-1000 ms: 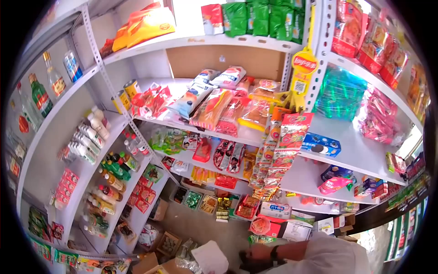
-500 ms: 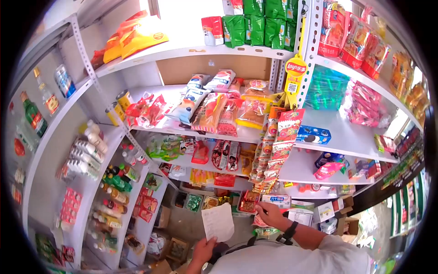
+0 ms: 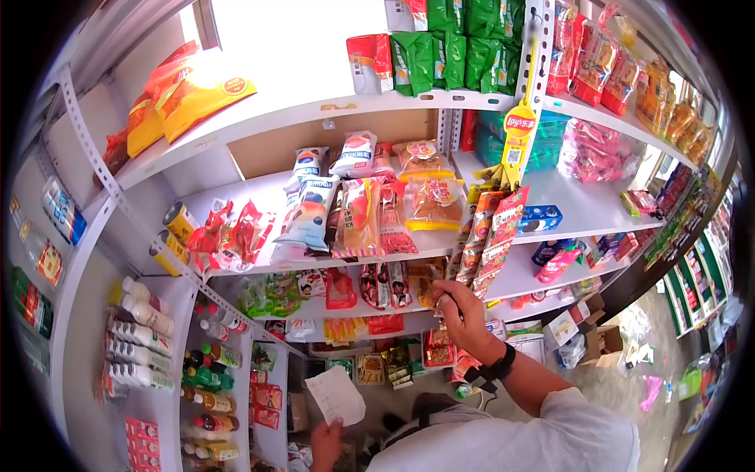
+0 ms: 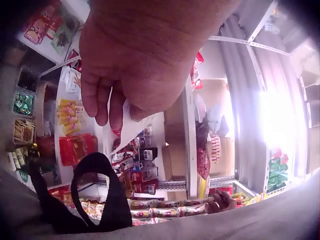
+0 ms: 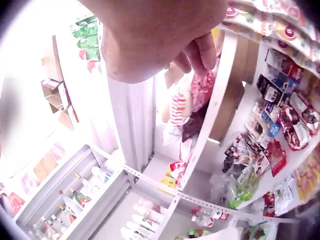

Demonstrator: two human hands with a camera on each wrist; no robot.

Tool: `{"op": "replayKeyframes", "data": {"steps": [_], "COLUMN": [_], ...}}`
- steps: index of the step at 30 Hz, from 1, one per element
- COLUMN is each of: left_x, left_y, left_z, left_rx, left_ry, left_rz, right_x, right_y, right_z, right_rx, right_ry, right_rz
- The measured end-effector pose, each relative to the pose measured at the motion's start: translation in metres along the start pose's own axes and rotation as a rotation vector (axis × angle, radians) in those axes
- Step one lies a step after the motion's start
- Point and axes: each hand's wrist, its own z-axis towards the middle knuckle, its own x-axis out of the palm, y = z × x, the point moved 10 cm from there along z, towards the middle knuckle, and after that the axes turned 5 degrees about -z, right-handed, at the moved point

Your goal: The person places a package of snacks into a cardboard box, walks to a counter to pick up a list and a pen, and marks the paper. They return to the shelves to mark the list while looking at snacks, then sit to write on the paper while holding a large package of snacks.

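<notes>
A white, irregular-edged paper sheet (image 3: 336, 393) is pinched by the left hand (image 3: 326, 444), low in front of white metal shelving (image 3: 291, 113). The right hand (image 3: 465, 321), fingers bent, is held near hanging strips of multicoloured snack packets (image 3: 500, 234); whether anything is gripped by it cannot be told.

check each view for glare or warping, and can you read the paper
Head view: the lens bows the upper shelf, corners go black, white glare surrounds the yellow bag, and writing on the paper is too faint to read; left wrist view: a white flare bleaches the right side; right wrist view: the left side is heavily overexposed.
</notes>
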Motion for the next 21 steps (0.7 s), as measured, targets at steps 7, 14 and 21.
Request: {"op": "replayKeyframes", "data": {"steps": [7,14,21], "left_x": [0.006,-0.007,-0.005], "left_y": [-0.006,0.045,0.088], "left_z": [0.01,0.015,0.023], "left_rx": [0.392,0.067,0.281], "left_ry": [0.06,0.203,0.327], "left_rz": [0.441,0.59,1.222], "right_x": [-0.006,0.005,0.003], "right_y": [0.006,-0.008,-0.033], "right_z": [0.043,0.061,0.066], "right_rx": [-0.019,-0.021,0.034], "right_ry": [-0.152,-0.156,-0.123], "right_rz": [-0.005,0.021,0.022]}}
